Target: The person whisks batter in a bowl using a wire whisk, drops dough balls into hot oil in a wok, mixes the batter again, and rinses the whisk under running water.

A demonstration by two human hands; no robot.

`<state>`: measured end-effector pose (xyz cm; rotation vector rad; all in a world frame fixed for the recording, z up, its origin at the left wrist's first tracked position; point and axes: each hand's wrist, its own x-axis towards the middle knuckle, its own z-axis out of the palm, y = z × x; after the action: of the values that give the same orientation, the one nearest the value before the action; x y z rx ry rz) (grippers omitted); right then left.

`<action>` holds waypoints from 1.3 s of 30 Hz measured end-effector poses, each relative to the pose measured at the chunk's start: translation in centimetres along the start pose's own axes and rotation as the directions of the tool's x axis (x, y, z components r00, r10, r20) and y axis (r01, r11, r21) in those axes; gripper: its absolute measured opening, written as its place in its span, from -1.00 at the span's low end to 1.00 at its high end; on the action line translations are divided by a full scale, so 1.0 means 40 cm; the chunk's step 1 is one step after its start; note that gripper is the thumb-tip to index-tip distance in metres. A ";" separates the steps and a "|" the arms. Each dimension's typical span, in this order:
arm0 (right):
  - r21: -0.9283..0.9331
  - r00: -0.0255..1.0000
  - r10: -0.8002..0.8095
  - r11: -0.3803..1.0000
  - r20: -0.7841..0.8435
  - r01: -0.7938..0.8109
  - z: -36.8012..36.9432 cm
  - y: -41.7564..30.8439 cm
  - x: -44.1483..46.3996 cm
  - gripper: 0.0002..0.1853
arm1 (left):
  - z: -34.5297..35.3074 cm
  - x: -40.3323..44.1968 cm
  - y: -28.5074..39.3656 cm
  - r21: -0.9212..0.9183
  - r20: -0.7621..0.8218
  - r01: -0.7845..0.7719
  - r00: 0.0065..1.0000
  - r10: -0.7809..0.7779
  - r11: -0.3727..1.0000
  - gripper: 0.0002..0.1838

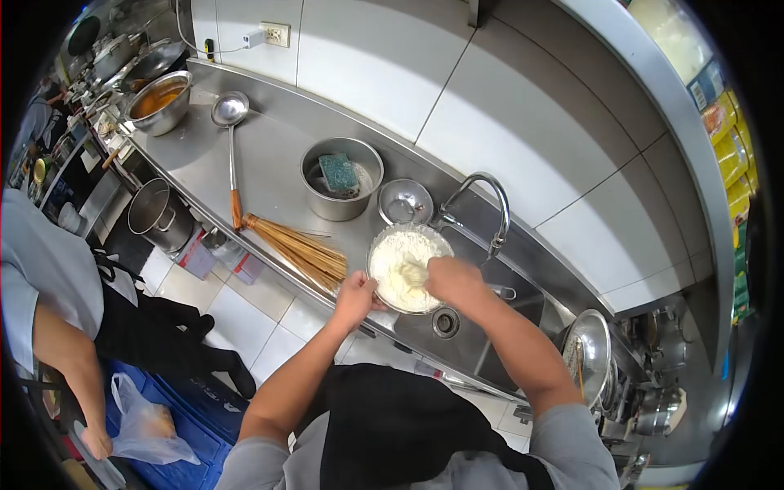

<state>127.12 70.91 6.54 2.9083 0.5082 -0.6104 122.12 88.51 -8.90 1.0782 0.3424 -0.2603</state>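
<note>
A clear bowl [376, 245] of pale flour-like powder [400, 253] is held over the sink's near left edge. My left hand [357, 299] grips its left rim, thumb up on the side. Over the right side of the bowl, my right hand [452, 282] is closed, with its fingertips down at the powder. A blurred pale lump [414, 273] shows at those fingertips; whether it is powder or a tool, I cannot make out. Left of my left hand lies a bundle of thin sticks [298, 249], like a short broom. A small metal bowl [406, 202] stands just behind the clear bowl.
Behind are a metal pot [343, 204] with a green scouring pad [338, 172] and a faucet [500, 212]. A ladle [232, 155] and a bowl of orange liquid [159, 98] lie left. A co-worker's hand [96, 443] is near a plastic bag [147, 425]. Metal bowls [590, 351] stand right.
</note>
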 end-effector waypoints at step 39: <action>-0.221 0.997 0.071 0.973 0.037 -0.061 -0.017 -0.067 -0.005 -0.75 | 0.004 -0.025 0.014 -0.093 0.046 0.031 0.999 -0.027 0.995 -0.82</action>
<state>126.26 73.50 7.11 2.6848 0.4411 -0.5690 121.43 88.66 -7.96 0.9747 0.3269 -0.2912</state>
